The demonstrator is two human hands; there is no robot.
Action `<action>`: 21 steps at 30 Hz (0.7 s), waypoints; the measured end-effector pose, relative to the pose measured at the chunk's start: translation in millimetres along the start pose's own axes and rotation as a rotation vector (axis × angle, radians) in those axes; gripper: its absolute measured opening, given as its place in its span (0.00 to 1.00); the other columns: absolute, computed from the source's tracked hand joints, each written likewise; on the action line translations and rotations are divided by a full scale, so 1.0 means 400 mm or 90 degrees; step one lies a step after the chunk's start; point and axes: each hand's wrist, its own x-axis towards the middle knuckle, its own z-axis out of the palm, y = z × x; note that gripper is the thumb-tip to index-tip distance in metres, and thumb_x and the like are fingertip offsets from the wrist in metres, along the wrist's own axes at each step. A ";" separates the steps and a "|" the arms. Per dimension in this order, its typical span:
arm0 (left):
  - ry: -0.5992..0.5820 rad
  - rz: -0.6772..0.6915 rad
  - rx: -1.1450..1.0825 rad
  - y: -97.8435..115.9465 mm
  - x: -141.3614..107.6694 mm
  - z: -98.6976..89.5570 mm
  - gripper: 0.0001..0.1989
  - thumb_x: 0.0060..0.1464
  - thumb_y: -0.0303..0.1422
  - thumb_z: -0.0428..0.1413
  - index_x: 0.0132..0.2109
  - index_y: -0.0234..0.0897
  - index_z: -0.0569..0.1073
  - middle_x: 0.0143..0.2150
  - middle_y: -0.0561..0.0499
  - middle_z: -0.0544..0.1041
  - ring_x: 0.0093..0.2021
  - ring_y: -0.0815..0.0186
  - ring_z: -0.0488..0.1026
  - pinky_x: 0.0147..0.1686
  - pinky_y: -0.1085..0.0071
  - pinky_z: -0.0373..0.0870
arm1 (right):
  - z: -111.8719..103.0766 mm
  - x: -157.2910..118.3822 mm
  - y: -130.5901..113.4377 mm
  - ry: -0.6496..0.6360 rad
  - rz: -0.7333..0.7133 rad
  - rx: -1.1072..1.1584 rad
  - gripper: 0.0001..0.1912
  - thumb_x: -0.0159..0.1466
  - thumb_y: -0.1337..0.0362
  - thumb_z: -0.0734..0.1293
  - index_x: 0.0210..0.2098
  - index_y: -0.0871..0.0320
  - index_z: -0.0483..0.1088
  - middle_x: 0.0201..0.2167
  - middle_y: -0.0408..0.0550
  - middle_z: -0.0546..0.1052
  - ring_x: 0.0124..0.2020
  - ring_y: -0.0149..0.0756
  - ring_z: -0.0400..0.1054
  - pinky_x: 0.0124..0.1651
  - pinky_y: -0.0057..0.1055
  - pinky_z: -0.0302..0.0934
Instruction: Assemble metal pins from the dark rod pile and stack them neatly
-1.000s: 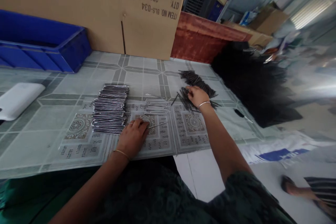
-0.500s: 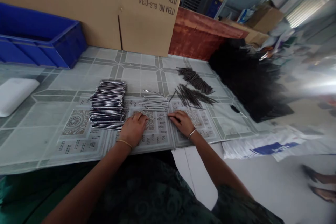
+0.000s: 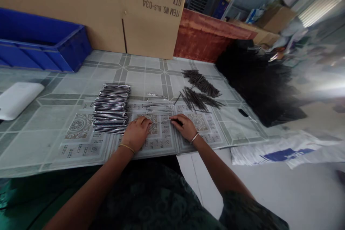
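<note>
A thin metal rod spans the gap between my hands, just above the patterned tabletop. The fingers of my left hand are closed on its left end. At the other end, my right hand pinches with thumb and fingers; whether it grips the rod's tip or a small dark piece there I cannot make out. Beyond my hands lies a small group of loose silvery rods. A tall stack of rods with dark, beaded-looking shafts is beside my left hand. Thin dark sticks lie in a loose heap beyond my right hand.
A second pile of dark sticks lies farther back. A blue crate and a white object are on the left. A cardboard box stands behind. On the right are a black bristly mass and a small black-handled tool.
My right hand has shifted slightly left, towards my left hand. The left hand stays nearly in place on the rod. The camera view has moved a little.
</note>
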 end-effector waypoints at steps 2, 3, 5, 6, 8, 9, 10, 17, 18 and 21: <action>-0.003 -0.002 0.004 0.001 0.001 0.000 0.15 0.65 0.33 0.44 0.48 0.36 0.74 0.48 0.42 0.74 0.46 0.56 0.72 0.48 0.58 0.70 | -0.001 0.002 -0.003 -0.005 0.003 0.003 0.09 0.67 0.63 0.65 0.44 0.55 0.76 0.40 0.49 0.78 0.44 0.37 0.72 0.51 0.37 0.66; -0.003 -0.003 0.005 0.002 0.001 0.000 0.15 0.65 0.33 0.43 0.48 0.36 0.74 0.48 0.42 0.74 0.46 0.56 0.72 0.47 0.58 0.70 | -0.002 0.003 -0.004 -0.009 0.004 0.006 0.09 0.67 0.62 0.65 0.44 0.54 0.76 0.40 0.49 0.78 0.44 0.36 0.73 0.51 0.36 0.66; -0.001 -0.003 0.007 0.002 0.002 0.001 0.16 0.66 0.34 0.43 0.48 0.37 0.74 0.48 0.42 0.74 0.46 0.55 0.72 0.47 0.57 0.70 | -0.004 0.004 -0.007 -0.018 0.000 0.015 0.10 0.67 0.62 0.65 0.44 0.54 0.76 0.40 0.49 0.78 0.44 0.36 0.73 0.51 0.36 0.66; 0.000 -0.002 0.007 0.002 0.002 0.002 0.16 0.66 0.34 0.43 0.48 0.37 0.74 0.48 0.42 0.74 0.46 0.55 0.73 0.46 0.57 0.70 | -0.005 0.004 -0.009 -0.019 -0.005 0.022 0.10 0.67 0.62 0.65 0.44 0.55 0.76 0.40 0.49 0.78 0.43 0.36 0.73 0.51 0.36 0.66; 0.002 0.002 0.007 0.001 0.002 0.004 0.16 0.66 0.34 0.43 0.49 0.36 0.74 0.48 0.42 0.74 0.45 0.55 0.73 0.46 0.58 0.70 | -0.006 0.003 -0.010 -0.015 -0.009 0.040 0.10 0.67 0.63 0.65 0.44 0.56 0.76 0.39 0.49 0.78 0.43 0.36 0.72 0.51 0.35 0.66; 0.002 0.002 0.008 0.000 0.002 0.005 0.16 0.66 0.34 0.43 0.49 0.36 0.74 0.48 0.42 0.74 0.46 0.56 0.72 0.47 0.58 0.70 | -0.006 0.003 -0.011 -0.009 -0.008 0.049 0.10 0.67 0.63 0.65 0.44 0.56 0.76 0.39 0.49 0.78 0.43 0.35 0.72 0.50 0.35 0.66; 0.000 0.001 0.008 0.000 0.002 0.005 0.16 0.66 0.34 0.43 0.49 0.37 0.74 0.48 0.42 0.74 0.46 0.56 0.72 0.47 0.58 0.70 | -0.006 0.002 -0.011 -0.004 -0.004 0.057 0.10 0.67 0.63 0.65 0.44 0.56 0.76 0.40 0.49 0.78 0.43 0.35 0.72 0.51 0.35 0.66; -0.020 -0.009 0.007 0.003 0.000 0.000 0.15 0.66 0.33 0.44 0.50 0.37 0.73 0.50 0.43 0.74 0.46 0.57 0.72 0.48 0.59 0.69 | -0.006 0.000 -0.010 0.002 0.005 0.067 0.09 0.66 0.64 0.65 0.43 0.56 0.75 0.40 0.49 0.78 0.43 0.35 0.72 0.51 0.35 0.66; -0.024 -0.011 0.008 0.003 0.000 -0.001 0.15 0.66 0.33 0.44 0.50 0.37 0.73 0.50 0.43 0.74 0.47 0.57 0.72 0.49 0.59 0.69 | -0.006 0.000 -0.010 0.003 0.004 0.067 0.09 0.66 0.64 0.65 0.43 0.56 0.75 0.40 0.48 0.78 0.43 0.35 0.72 0.51 0.35 0.66; -0.032 -0.014 0.004 0.004 0.000 -0.003 0.15 0.66 0.32 0.44 0.50 0.36 0.73 0.51 0.43 0.73 0.48 0.56 0.72 0.50 0.58 0.68 | -0.007 -0.001 -0.012 0.008 -0.002 0.071 0.09 0.66 0.63 0.65 0.43 0.56 0.75 0.39 0.48 0.78 0.43 0.35 0.72 0.50 0.35 0.66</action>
